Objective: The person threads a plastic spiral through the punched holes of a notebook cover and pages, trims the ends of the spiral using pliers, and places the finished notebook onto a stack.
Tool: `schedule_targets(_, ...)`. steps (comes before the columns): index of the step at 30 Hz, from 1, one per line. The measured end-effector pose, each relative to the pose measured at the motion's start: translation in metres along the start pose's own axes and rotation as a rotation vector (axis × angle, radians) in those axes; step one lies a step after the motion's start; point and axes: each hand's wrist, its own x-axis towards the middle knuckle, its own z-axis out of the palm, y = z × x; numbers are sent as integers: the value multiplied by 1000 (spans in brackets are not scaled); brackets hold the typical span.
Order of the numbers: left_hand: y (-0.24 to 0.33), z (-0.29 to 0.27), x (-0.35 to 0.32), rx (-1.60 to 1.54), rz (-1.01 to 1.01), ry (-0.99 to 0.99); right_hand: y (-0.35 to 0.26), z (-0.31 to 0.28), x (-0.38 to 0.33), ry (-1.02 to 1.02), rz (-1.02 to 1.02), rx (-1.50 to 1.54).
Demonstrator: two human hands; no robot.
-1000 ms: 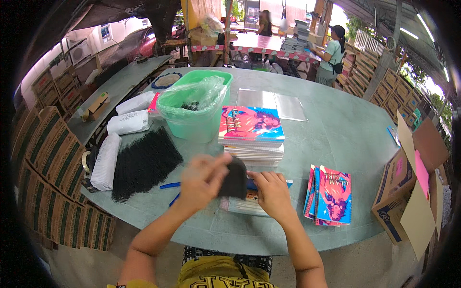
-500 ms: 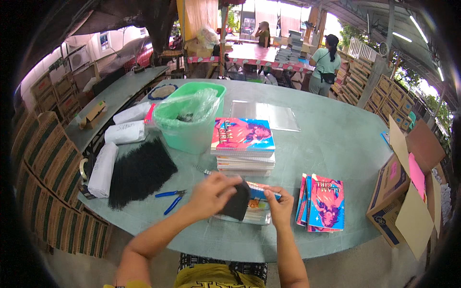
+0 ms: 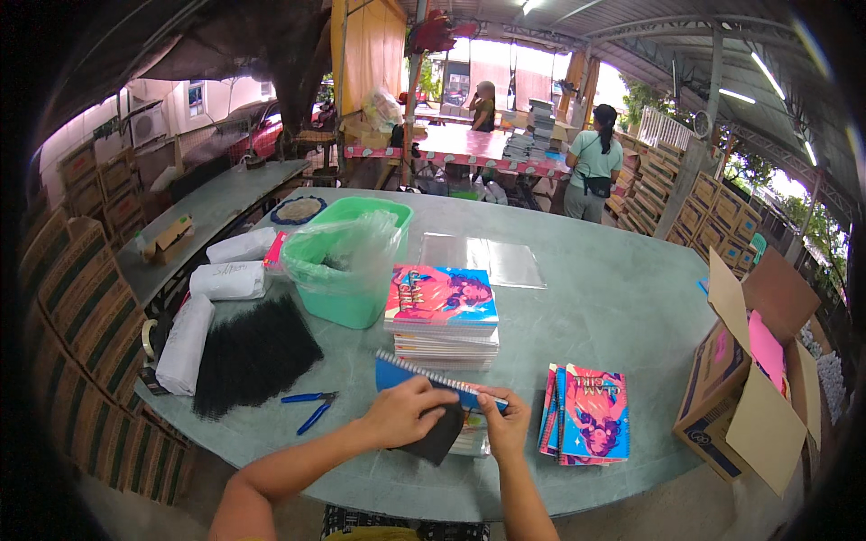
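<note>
Head view: two hands (image 3: 456,419) grip one spiral notebook (image 3: 431,377); two pliers (image 3: 309,406).

Single view, head-worn fisheye, left of a pair. Looks forward and down from the person's near edge of the round green worktop (image 3: 595,298). Both forearms enter from the lower edge, close to the lens. Far shed and other tables curve along the upper rim.

Both forearms enter from lower edge, bare, converging near centre. Left hand (image 3: 408,411) curled, fingers bent down, knuckles up. Right hand (image 3: 503,422) just beside it, thumb and fingertips pinched together.
</note>
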Motion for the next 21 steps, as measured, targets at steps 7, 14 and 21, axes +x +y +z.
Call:
schedule_targets(7, 13, 1, 7, 49, -80, -35, 9, -4, 2, 56, 11, -22)
schedule_targets(14, 19, 14, 14, 47, -38, 72, -1, -5, -1, -69, -56, -68)
schedule_targets(21, 28, 24, 19, 63, -152, 4, -5, -6, -2, -83, -26, 47)
